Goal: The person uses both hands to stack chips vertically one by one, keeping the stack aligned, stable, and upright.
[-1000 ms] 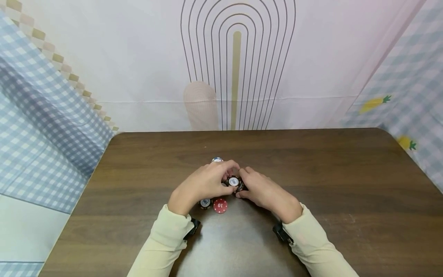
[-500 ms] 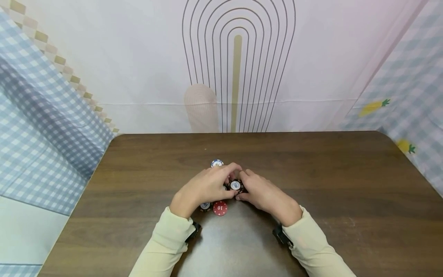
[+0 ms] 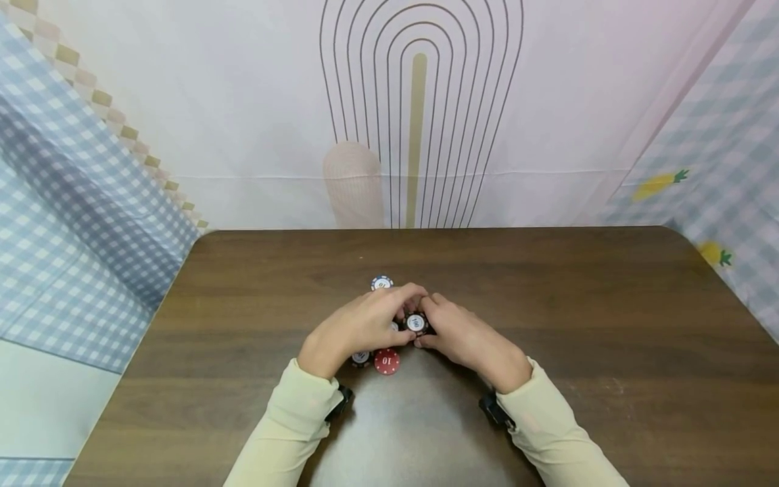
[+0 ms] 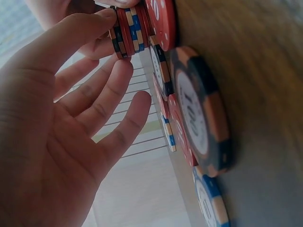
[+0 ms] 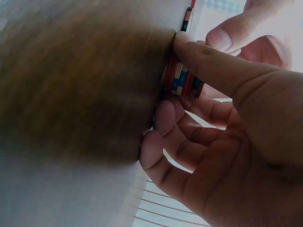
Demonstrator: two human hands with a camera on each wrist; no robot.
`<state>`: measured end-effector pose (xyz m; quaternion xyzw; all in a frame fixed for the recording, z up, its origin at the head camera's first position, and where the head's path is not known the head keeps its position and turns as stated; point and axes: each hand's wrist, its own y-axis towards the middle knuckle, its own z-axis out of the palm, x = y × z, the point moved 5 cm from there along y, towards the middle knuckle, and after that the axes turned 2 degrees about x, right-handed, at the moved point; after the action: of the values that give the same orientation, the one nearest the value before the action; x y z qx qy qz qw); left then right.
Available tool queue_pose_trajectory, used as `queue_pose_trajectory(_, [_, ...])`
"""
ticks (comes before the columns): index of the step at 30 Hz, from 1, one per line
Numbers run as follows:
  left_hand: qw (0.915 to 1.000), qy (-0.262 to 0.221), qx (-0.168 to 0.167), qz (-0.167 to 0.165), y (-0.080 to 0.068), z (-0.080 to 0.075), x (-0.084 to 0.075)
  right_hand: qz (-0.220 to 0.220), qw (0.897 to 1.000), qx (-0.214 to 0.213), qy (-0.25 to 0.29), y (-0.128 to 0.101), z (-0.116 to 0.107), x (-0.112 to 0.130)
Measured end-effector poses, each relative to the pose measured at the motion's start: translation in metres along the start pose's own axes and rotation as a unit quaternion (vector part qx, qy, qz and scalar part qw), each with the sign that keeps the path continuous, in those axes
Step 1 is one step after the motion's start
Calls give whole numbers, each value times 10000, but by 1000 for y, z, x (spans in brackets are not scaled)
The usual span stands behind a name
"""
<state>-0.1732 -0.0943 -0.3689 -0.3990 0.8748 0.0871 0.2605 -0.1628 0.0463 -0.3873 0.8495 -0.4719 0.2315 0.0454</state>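
Note:
A short stack of poker chips (image 3: 416, 323) stands between both hands, topped by a black chip marked 100. The left wrist view shows red, blue-and-cream and black edges in the stack (image 4: 130, 33). My left hand (image 3: 359, 326) pinches its upper part between thumb and a fingertip, the other fingers spread. From the opposite side my right hand (image 3: 465, 331) grips the stack low, its thumb (image 5: 213, 64) along the near side and fingers at the table. Under my left hand lie loose chips, among them a red 10 chip (image 3: 387, 361) and a black chip (image 4: 196, 113).
A blue-and-white chip (image 3: 382, 282) lies just beyond my left hand. Several more chips, including a red one (image 4: 180, 127), are spread on the brown wooden table (image 3: 578, 291). A white patterned cloth (image 3: 255, 122) hangs behind the table's far edge.
The top black chip has shifted slightly right and now sits more squarely over the stack. Both hands stay in nearly the same place.

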Motion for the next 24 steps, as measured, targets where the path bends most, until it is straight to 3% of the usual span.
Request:
queue_pose_trajectory(10, [9997,197,-34,-115,-3,-2,2,74,9999,60,-57,0,0,0])
queue_pose_trajectory(24, [9999,-92,56,-100,-3,-2,3,-5,9999,3,-105,0,0,0])
